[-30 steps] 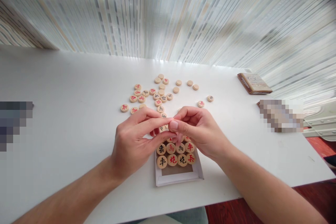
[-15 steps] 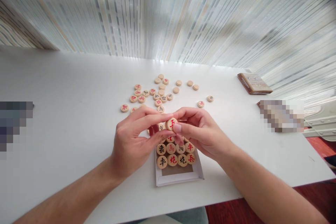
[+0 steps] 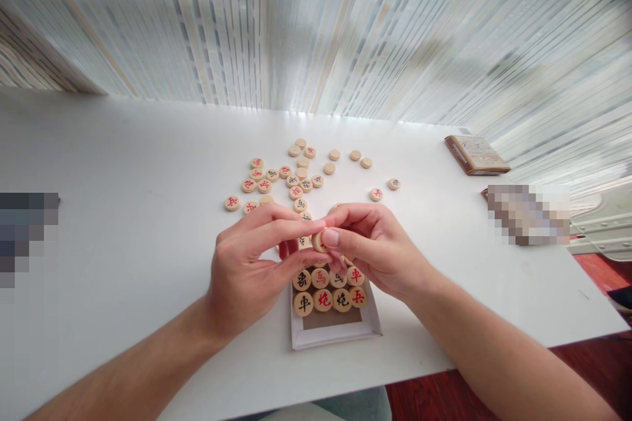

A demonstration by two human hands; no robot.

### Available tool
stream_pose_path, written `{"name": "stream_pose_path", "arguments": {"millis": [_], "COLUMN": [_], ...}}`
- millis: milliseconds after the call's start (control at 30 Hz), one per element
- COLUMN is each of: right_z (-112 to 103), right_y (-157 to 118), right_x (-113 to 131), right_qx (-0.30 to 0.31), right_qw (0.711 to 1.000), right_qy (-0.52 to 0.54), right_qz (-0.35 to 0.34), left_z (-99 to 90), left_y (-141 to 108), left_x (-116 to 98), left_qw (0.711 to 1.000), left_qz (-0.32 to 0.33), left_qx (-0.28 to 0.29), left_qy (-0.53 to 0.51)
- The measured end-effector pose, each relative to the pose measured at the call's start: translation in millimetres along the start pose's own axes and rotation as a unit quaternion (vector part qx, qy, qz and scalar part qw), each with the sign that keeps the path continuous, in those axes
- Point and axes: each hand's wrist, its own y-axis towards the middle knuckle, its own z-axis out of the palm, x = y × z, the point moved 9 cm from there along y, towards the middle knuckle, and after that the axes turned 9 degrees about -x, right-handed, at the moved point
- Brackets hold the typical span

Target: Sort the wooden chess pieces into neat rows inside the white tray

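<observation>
- Where the view begins at the left, you have a dark item (image 3: 27, 230), pixelated past naming, at the margin of the white desk (image 3: 123, 210).
- Your left hand (image 3: 247, 263): narrow grip, fingers above and thumb below, closed on one round wooden piece (image 3: 320, 242). The piece is up off the desk, tilted, over the far end of the tray; a little red marking shows, too covered to read.
- Loose pieces (image 3: 264, 186) lie beyond your hands, mostly singly or in touching clusters, some red-marked, some black-marked, others showing plain faces. More may be hidden behind your fingers.
- The shallow white tray (image 3: 336, 337) stands below your hands. Progress, as judged: two rows (image 3: 322, 300) of four show well, faces up, red and black mixed; something of a further row shows behind, mostly covered. A bare strip remains at the end nearest you. Many pieces are still outside, so the filling looks well short of complete.
- Your right hand (image 3: 385, 243): also narrow, thumb pressed against the same piece, forefinger meeting the left fingertips.
- Further right, a red-marked piece (image 3: 376, 195) and a black-marked one (image 3: 394, 183) lie apart.
- Far right: a flat brown-edged box (image 3: 478, 155), then a pixelated item (image 3: 528, 216) nearer you.
</observation>
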Motion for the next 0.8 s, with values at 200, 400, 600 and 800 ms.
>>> {"name": "stream_pose_path", "arguments": {"millis": [200,400,600,800], "right_z": [-4,-5,-6,-4], "right_y": [0,-2,-2,-1], "right_x": [-9,-12,-9,-2], "right_qx": [-0.022,-0.040,-0.062,-0.026], "right_qw": [0.999,0.998,0.998,0.999], "right_qy": [0.020,0.017,0.000,-0.020], "right_qz": [0.036,0.045,0.030,0.006], "left_z": [0.8,3.4,5.8,2.7], "left_y": [-2,-3,-2,1], "left_x": [-7,-10,-9,-1], "left_qw": [0.999,0.997,0.996,0.999], "left_qz": [0.038,0.064,0.046,-0.017], "left_qx": [0.010,0.020,0.024,0.008], "left_qy": [0.035,0.043,0.070,0.037]}}
